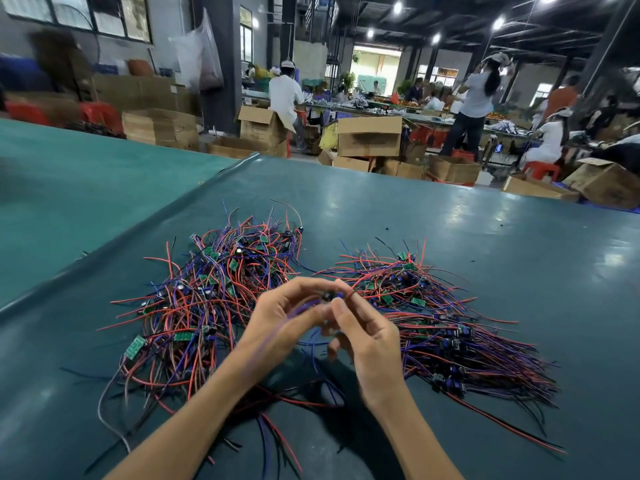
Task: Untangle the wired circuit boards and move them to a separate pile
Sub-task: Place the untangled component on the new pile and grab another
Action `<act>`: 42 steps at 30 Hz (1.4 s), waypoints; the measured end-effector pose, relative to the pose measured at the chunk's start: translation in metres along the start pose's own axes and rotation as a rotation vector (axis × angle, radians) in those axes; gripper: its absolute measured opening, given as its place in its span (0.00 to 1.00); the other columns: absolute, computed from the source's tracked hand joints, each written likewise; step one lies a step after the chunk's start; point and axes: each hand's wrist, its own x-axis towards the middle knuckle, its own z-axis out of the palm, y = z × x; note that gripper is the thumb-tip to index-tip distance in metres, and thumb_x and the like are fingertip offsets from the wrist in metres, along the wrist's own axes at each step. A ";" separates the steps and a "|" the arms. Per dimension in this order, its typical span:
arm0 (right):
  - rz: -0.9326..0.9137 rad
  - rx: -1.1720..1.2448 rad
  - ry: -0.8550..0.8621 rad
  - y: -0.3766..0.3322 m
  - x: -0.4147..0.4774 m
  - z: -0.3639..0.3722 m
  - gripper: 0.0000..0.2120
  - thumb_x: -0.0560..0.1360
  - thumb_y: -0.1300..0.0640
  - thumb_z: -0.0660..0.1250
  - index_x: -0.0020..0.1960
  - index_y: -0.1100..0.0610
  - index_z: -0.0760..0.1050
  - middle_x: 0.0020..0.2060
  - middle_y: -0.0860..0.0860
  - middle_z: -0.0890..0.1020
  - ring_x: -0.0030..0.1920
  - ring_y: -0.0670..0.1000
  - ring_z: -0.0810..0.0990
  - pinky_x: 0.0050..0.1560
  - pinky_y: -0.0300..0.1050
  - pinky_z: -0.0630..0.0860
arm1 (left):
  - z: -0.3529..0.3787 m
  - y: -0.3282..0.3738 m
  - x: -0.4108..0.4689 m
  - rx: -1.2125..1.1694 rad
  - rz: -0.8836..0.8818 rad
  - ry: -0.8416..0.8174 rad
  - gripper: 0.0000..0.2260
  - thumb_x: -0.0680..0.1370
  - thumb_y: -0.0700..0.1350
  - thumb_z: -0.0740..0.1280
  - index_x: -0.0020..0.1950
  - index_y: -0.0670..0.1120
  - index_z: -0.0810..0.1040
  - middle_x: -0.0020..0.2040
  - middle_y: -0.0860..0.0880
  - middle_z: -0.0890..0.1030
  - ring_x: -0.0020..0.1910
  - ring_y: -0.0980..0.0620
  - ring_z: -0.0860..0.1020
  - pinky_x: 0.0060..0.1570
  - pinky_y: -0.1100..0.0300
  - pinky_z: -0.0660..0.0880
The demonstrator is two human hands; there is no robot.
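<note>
A tangled heap of small green circuit boards with red, blue and black wires [214,296] lies on the left of the dark teal table. A second, more ordered pile of wired boards [446,327] spreads out on the right. Between the piles, my left hand [280,323] and my right hand [367,337] are raised together above the table. Both pinch one wired circuit board [330,295] with a dark part at their fingertips. Its blue and purple wires hang down, blurred, between my palms.
The table's far edge [450,185] runs across the back, and a raised seam [138,233] separates a lighter green surface [69,188] on the left. Beyond stand cardboard boxes [369,135], red stools and several people at other benches.
</note>
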 end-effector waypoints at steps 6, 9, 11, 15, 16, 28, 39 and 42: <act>0.007 0.059 0.101 -0.005 0.006 -0.010 0.11 0.71 0.50 0.76 0.48 0.56 0.87 0.28 0.50 0.76 0.27 0.49 0.71 0.26 0.40 0.68 | 0.003 -0.009 -0.005 0.136 -0.061 -0.031 0.14 0.76 0.33 0.71 0.61 0.42 0.82 0.48 0.50 0.85 0.44 0.55 0.79 0.47 0.62 0.78; 0.069 0.147 0.087 -0.008 0.008 -0.015 0.12 0.69 0.54 0.78 0.49 0.60 0.87 0.38 0.54 0.86 0.37 0.51 0.82 0.40 0.44 0.79 | 0.000 -0.007 -0.003 -0.193 -0.239 -0.025 0.12 0.79 0.33 0.67 0.60 0.39 0.82 0.48 0.45 0.83 0.44 0.51 0.80 0.41 0.59 0.78; 0.118 0.137 0.052 -0.009 0.008 -0.015 0.17 0.67 0.50 0.77 0.49 0.61 0.86 0.38 0.54 0.86 0.38 0.50 0.82 0.40 0.41 0.78 | 0.000 -0.004 -0.003 -0.338 -0.345 -0.040 0.13 0.77 0.41 0.69 0.59 0.37 0.81 0.47 0.45 0.82 0.42 0.51 0.80 0.36 0.59 0.77; 0.197 0.053 0.043 -0.007 0.007 -0.014 0.18 0.66 0.47 0.76 0.47 0.60 0.86 0.24 0.49 0.73 0.25 0.48 0.69 0.27 0.40 0.64 | 0.004 -0.004 -0.007 -0.090 -0.361 -0.120 0.07 0.74 0.46 0.75 0.49 0.45 0.83 0.42 0.43 0.82 0.37 0.51 0.78 0.34 0.61 0.75; 0.188 0.022 0.041 -0.006 0.006 -0.014 0.17 0.67 0.47 0.76 0.47 0.60 0.87 0.24 0.49 0.74 0.24 0.48 0.70 0.25 0.39 0.65 | 0.004 -0.004 -0.008 0.011 -0.331 -0.147 0.04 0.75 0.46 0.74 0.46 0.47 0.83 0.41 0.44 0.82 0.36 0.51 0.78 0.34 0.61 0.75; 0.205 -0.045 0.045 -0.008 0.010 -0.021 0.10 0.73 0.52 0.76 0.44 0.60 0.86 0.22 0.48 0.73 0.22 0.48 0.69 0.28 0.37 0.67 | 0.007 0.002 -0.011 -0.136 -0.407 -0.162 0.09 0.76 0.49 0.74 0.47 0.43 0.85 0.45 0.41 0.84 0.41 0.47 0.83 0.35 0.60 0.76; 0.300 -0.080 0.155 -0.052 0.055 -0.034 0.10 0.75 0.59 0.73 0.38 0.64 0.83 0.24 0.51 0.63 0.20 0.46 0.57 0.22 0.36 0.51 | 0.010 -0.003 -0.011 -0.215 -0.390 -0.124 0.10 0.75 0.50 0.74 0.46 0.43 0.83 0.45 0.33 0.84 0.42 0.38 0.86 0.34 0.59 0.78; 0.393 -0.016 0.148 -0.063 0.071 -0.041 0.08 0.76 0.60 0.72 0.44 0.66 0.82 0.24 0.48 0.62 0.20 0.44 0.57 0.20 0.37 0.50 | 0.010 -0.003 -0.011 -0.218 -0.368 -0.130 0.10 0.75 0.49 0.74 0.46 0.42 0.82 0.45 0.33 0.84 0.42 0.37 0.86 0.34 0.60 0.78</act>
